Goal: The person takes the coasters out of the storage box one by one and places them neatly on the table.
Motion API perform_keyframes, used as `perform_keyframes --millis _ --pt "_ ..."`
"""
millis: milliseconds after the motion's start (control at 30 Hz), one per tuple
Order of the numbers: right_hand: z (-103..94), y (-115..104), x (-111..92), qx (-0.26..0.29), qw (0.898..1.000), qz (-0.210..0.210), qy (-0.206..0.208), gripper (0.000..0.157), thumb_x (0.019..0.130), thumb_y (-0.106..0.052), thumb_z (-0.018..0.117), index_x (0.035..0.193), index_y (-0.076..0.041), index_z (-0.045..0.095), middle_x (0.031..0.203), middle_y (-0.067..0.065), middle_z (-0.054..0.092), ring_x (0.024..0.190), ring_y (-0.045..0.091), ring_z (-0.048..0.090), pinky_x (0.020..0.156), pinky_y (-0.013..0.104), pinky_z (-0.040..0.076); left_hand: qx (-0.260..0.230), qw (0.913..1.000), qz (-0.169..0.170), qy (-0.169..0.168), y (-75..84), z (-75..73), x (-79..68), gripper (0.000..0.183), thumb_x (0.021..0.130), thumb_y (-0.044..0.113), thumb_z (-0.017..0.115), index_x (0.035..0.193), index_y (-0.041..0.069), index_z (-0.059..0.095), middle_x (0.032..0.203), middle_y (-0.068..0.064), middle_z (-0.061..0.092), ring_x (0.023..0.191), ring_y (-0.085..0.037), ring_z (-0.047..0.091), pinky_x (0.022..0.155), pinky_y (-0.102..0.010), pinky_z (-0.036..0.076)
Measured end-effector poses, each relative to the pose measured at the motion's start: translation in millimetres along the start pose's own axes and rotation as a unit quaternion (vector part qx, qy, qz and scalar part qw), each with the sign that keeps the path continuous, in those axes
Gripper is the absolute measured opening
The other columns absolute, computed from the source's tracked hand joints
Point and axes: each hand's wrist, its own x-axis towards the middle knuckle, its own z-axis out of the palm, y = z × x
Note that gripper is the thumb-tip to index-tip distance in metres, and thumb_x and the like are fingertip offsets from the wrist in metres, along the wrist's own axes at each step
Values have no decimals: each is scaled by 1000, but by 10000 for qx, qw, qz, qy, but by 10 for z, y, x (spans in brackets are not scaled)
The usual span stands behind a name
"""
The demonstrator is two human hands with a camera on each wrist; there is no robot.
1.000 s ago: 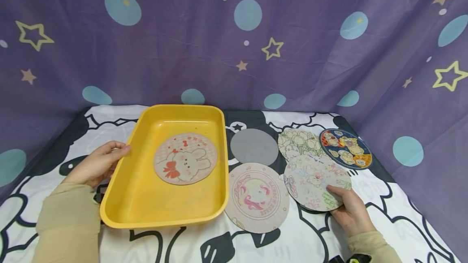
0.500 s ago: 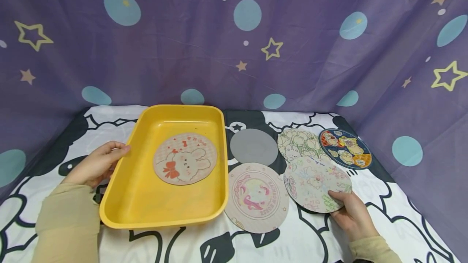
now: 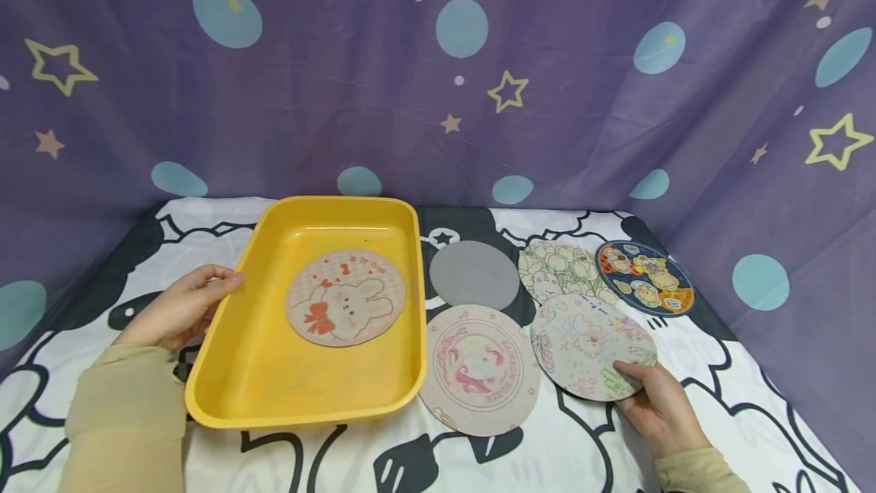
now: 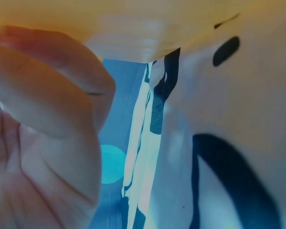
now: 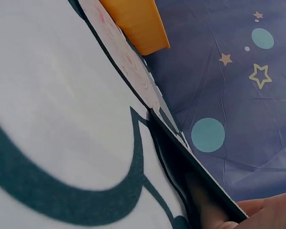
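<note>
My left hand (image 3: 179, 306) grips the left rim of a yellow tray (image 3: 226, 360), thumb over the edge and fingers beneath. Inside the tray lies a round pink mat with a rabbit and red bow (image 3: 349, 299). With my right hand (image 3: 660, 405) I pinch the near right edge of a round doodle-patterned mat (image 3: 588, 341), thumb on top. In the right wrist view its dark underside (image 5: 174, 157) shows, with that edge lifted off the cloth. The fingers below are partly hidden. The mat's far side overlaps a round green-and-cream floral mat (image 3: 557, 268).
Between tray and held mat lie a round pink unicorn mat (image 3: 482, 371) and a plain grey round mat (image 3: 474, 275). A dark blue round cartoon mat (image 3: 646, 278) lies at the back right. A black-and-white cloth (image 3: 328, 462) covers the table; a purple curtain (image 3: 383, 128) hangs behind.
My right hand and the near edge of the doodle-patterned mat have moved slightly down toward me. My left hand and the tray stay in place.
</note>
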Motion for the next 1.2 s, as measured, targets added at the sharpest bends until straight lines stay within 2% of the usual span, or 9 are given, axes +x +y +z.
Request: perform_keyframes --millis 167,367,500,600,767,867,1000,1067,1200 --pt "19 -2 -24 -255 9996 -53 89 49 101 0 42 138 -30 30 96 -11 67 100 4 64 92 31 53 -15 10000 -18 16 9 4 -5 50 103 48 44 124 4 34 90 4 67 75 -14 68 67 -34 58" --pt "41 -17 -57 -682 9975 -139 113 55 103 -7 41 149 -27 18 99 -14 65 104 2 62 95 29 50 -65 10000 -61 21 27 4 -14 49 103 49 45 123 6 35 89 4 67 75 -14 68 67 -33 58" --pt "66 -31 -73 -1025 9945 -170 121 62 103 -10 42 154 -23 9 120 -13 55 123 4 49 101 28 45 -75 10000 -55 5 28 -2 -14 48 103 48 45 123 5 35 89 5 67 74 -14 68 66 -33 58" --pt "70 -40 -90 -1164 9929 -203 107 63 104 -12 40 156 -18 4 127 -14 48 132 6 37 105 26 41 -81 10000 -58 -5 30 -4 -17 48 103 49 45 123 6 35 89 5 67 75 -14 68 67 -33 58" --pt "17 -51 -124 -1237 9918 -304 121 61 105 -13 38 156 -14 5 121 -19 49 127 2 36 105 21 36 -74 10000 -33 -16 21 -10 -16 49 103 49 45 122 6 36 90 4 66 75 -14 67 66 -33 57" --pt "-23 -67 -143 -1246 9915 -359 82 52 105 -14 38 152 -17 16 113 -23 56 121 -2 42 103 20 35 -62 10000 -22 -8 17 -11 -12 49 103 49 45 123 5 36 90 4 66 75 -14 68 66 -33 58" --pt "-77 -96 -168 -1193 9918 -460 -47 29 106 -13 37 134 -19 36 102 -21 66 109 -6 54 98 19 38 -51 10000 -28 15 19 -6 -5 50 102 50 46 123 6 36 90 4 66 76 -14 68 68 -34 58" --pt "-88 -113 -178 -1200 9916 -481 0 26 106 -12 36 131 -18 38 99 -20 67 106 -7 56 96 19 40 -53 10000 -23 4 19 -5 -5 50 102 50 46 123 6 36 91 4 66 76 -15 68 68 -34 58" --pt "-82 -134 -188 -1287 9903 -504 99 34 106 -12 35 139 -16 32 99 -21 66 107 -7 56 98 20 39 -75 10000 -33 3 18 -2 -8 50 102 50 46 123 6 36 90 4 66 76 -15 67 67 -34 58"
